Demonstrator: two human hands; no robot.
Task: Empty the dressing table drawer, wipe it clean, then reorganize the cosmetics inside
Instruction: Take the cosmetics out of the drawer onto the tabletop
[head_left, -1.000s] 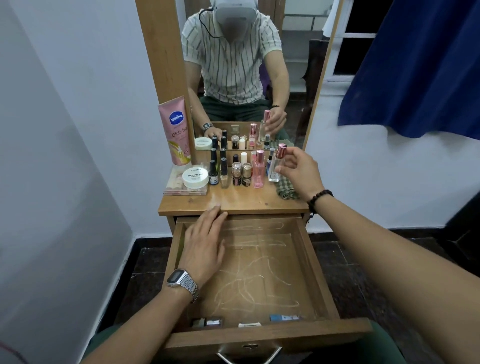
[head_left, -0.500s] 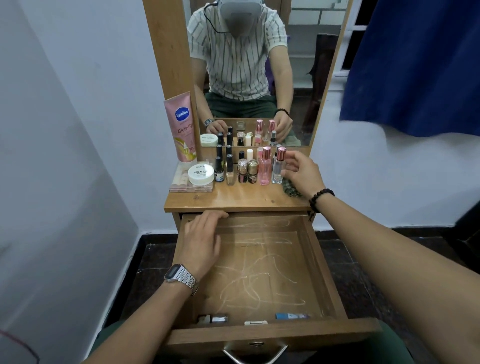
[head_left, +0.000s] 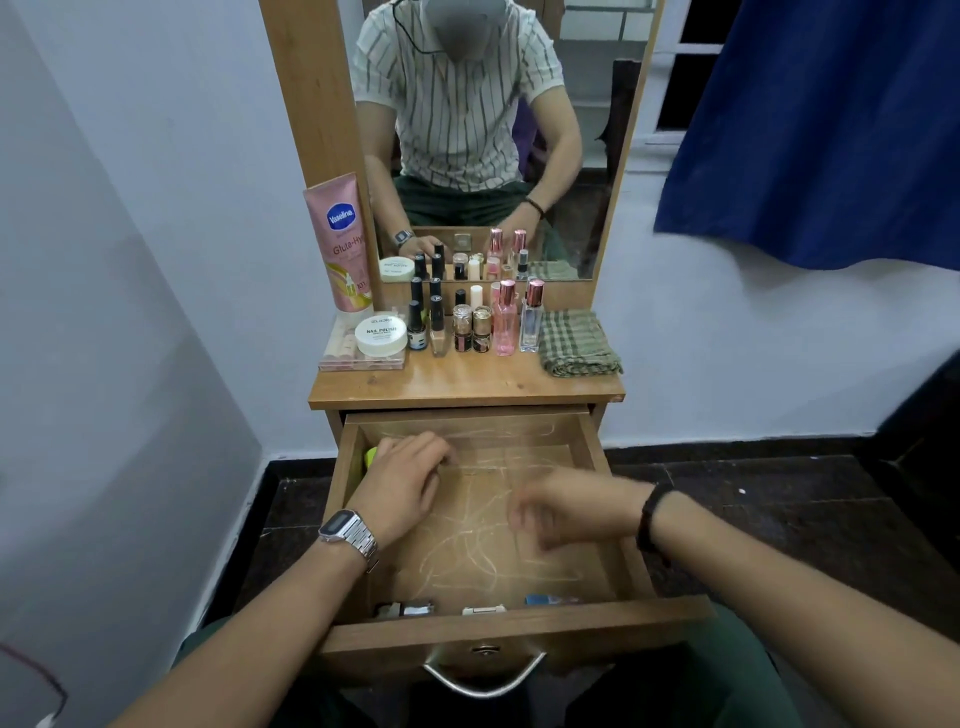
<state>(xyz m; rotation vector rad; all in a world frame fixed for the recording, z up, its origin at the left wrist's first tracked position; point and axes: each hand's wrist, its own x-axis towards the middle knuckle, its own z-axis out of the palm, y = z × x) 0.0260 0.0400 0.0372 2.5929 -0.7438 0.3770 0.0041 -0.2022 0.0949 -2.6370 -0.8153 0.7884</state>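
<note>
Silver watch (head_left: 349, 531), black bead bracelet (head_left: 650, 517), striped shirt (head_left: 457, 104)

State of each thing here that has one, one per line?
drawer: pulled open, a few small items at its front
left hand: in the drawer, on something yellow-green
right hand: over the drawer, blurred
checked cloth: folded on the tabletop
perfume bottles: upright, capped
</note>
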